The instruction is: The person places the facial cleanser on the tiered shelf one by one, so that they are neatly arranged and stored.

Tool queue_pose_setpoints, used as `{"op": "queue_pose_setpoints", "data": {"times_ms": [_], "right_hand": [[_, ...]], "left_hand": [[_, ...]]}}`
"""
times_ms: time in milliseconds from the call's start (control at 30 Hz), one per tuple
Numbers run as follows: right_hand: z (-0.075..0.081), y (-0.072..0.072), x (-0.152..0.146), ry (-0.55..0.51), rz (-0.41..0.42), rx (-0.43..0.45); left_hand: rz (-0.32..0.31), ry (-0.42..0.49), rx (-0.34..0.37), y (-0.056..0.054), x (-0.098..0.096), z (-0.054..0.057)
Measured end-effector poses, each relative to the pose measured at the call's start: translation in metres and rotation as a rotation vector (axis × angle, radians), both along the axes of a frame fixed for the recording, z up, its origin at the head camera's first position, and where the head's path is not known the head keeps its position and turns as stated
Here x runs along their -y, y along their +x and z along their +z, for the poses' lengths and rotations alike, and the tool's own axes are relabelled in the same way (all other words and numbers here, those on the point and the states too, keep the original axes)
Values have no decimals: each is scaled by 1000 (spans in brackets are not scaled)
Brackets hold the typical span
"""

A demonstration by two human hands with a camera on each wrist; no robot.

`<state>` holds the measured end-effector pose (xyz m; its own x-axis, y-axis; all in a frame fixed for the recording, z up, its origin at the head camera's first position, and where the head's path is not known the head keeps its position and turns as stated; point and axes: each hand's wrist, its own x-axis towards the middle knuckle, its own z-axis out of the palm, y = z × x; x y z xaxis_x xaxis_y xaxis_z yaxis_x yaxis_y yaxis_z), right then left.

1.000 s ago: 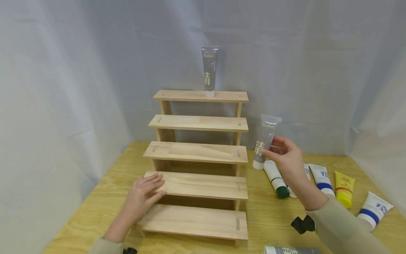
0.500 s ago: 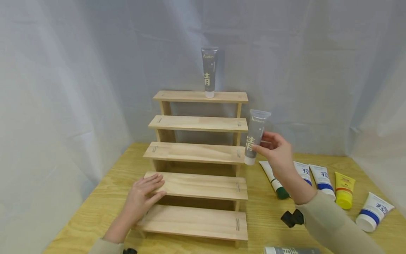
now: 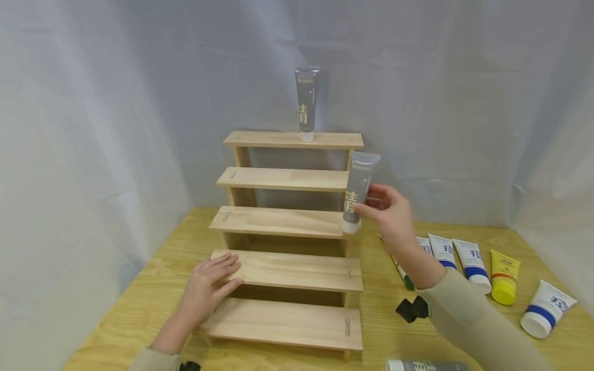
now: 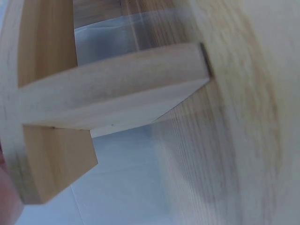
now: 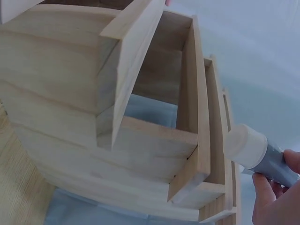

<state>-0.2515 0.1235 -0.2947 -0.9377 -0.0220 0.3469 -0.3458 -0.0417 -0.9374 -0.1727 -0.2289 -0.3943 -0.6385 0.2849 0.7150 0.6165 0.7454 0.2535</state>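
My right hand [image 3: 389,214] pinches a grey squeeze tube [image 3: 359,188] between thumb and fingers, its white cap down and its flat end up, slightly tilted. In the head view the tube overlaps the right ends of the second and third steps of a wooden stepped rack [image 3: 283,219]. The right wrist view shows the tube's white cap [image 5: 244,146] beside the rack's side. My left hand [image 3: 209,283] rests with extended fingers on the left end of the rack's second-lowest step. On the top step a matching grey tube [image 3: 306,103] stands upright on its cap.
Several white tubes with blue bands [image 3: 472,265] and a yellow tube [image 3: 505,278] lie on the wooden table [image 3: 385,330] to the right. Another grey tube [image 3: 427,366] lies at the front edge of view. A pale sheet [image 3: 441,129] hangs behind the rack.
My right hand has carried the grey tube left and slightly upward, from beside the rack to in front of its right end. The left hand has stayed put.
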Motion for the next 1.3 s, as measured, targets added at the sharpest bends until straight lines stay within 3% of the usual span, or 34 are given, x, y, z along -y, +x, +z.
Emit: {"op": "queue_pose_setpoints", "data": {"times_ms": [67, 167, 200, 233, 367, 500, 733, 1033, 1300], "right_hand": [[-29, -34, -6, -60, 38, -28], [-59, -71, -10, -129, 91, -70], [-62, -77, -9, -118, 77, -65], [-44, -59, -2, -102, 55, -61], [-6, -20, 19, -61, 19, -66], [8, -8, 32, -23, 1, -32], [3, -20, 43, -37, 27, -47], [-28, -63, 59, -35, 22, -160], [-23, -65, 76, -83, 43, -134]], "left_hand": [[-1, -1, -5, 0, 0, 0], [-1, -2, -10, -1, 1, -1], [0, -4, -10, -1, 1, -1], [0, -5, -10, -1, 1, -1], [-1, -6, -16, -2, 1, -2], [-2, -9, -25, -2, 1, -2], [-3, -8, -28, -2, 1, -3], [-5, -13, -31, -2, 0, -2], [-10, -10, -22, -1, -1, -3]]}}
